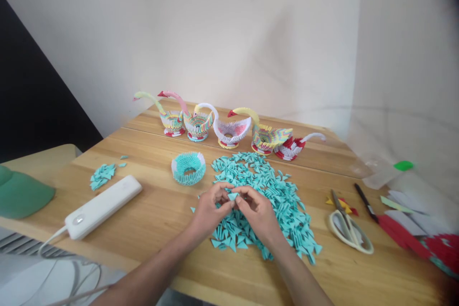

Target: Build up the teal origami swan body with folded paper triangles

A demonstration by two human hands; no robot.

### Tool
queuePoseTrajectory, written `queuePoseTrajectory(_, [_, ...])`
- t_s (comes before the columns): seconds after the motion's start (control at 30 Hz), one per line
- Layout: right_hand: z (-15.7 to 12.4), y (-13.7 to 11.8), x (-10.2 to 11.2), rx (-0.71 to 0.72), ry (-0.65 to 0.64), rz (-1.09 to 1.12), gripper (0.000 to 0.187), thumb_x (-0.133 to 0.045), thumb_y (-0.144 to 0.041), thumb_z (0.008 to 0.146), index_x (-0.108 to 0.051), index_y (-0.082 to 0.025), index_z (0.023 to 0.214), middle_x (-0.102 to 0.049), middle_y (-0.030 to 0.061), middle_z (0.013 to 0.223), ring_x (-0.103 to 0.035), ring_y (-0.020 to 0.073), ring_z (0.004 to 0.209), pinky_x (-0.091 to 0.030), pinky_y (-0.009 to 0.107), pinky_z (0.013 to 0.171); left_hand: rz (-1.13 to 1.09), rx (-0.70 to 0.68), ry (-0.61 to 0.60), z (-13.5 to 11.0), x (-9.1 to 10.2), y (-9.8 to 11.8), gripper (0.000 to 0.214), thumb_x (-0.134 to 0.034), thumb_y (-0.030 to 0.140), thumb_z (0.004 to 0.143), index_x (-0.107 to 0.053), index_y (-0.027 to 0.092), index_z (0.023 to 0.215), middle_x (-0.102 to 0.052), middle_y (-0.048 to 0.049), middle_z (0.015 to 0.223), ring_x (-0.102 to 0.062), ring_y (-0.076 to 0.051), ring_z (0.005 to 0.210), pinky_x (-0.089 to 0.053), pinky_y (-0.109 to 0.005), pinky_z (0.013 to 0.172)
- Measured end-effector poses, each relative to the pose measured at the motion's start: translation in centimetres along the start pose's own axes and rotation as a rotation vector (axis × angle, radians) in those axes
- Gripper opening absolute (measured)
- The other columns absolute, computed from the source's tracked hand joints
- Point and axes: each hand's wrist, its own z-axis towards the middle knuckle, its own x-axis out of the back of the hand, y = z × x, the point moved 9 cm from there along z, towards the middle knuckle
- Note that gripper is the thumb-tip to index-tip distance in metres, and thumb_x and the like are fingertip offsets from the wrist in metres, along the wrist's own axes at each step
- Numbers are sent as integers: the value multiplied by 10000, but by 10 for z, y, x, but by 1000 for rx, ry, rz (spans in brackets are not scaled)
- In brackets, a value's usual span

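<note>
A small teal folded paper triangle (233,196) is pinched between my two hands, above the front of a wide pile of teal paper triangles (276,201). My left hand (214,202) grips its left side with thumb and forefinger. From the right, the fingertips of my right hand (255,208) close on the same piece. Left of the pile stands a round teal and white bowl of interlocked paper pieces (188,168), touched by neither hand. Fine folds of the held piece are too small to make out.
Several folded-paper swans (229,131) stand in a row at the back. At left are a white power strip (103,207), a small teal heap (102,175) and a green cap (27,193). Scissors (349,232), a black pen (366,202) and red paper (401,236) lie at right.
</note>
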Motion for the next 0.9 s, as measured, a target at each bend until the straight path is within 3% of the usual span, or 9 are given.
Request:
queuePoseTrajectory(0.1, [0,-1,3,37,52,-11,196,-575,-314,821,-650,-192,955,-659,35,800,-623,183,708,-513,284,653,-81,62,-11,2,0,-7,382,-720,372,710,-581,156,993,-589,30,625,-582,-122,587,-470,-247,603])
queuePoseTrajectory(0.33, [-2,-2,2,57,53,-5,178,-603,-323,823,-667,-198,932,-632,15,752,-603,162,668,-501,269,632,-104,94,-40,7,2,-10,387,-681,511,724,-574,139,702,-575,19,540,-551,-111,486,-433,-229,506])
queuePoseTrajectory(0.53, [0,1,-5,-24,-30,220,272,-661,-370,787,-671,-202,1000,-656,18,795,-622,161,693,-540,290,670,-227,152,-96,5,-2,-16,412,-674,533,733,-546,143,694,-583,21,553,-537,-95,474,-421,-220,507])
queuePoseTrajectory(0.7, [1,-2,-5,-48,-41,273,276,-704,-406,746,-673,-198,925,-617,-9,685,-602,153,638,-538,285,630,-287,180,-143,5,-6,-21,418,-695,529,720,-550,138,698,-588,16,557,-536,-91,464,-409,-214,491])
queuePoseTrajectory(0.9, [1,2,-7,-78,-85,297,275,-709,-414,748,-643,-193,898,-630,-8,697,-611,150,643,-527,277,633,-296,178,-181,4,-8,-21,434,-692,549,717,-550,139,693,-586,15,559,-531,-88,456,-412,-212,477])
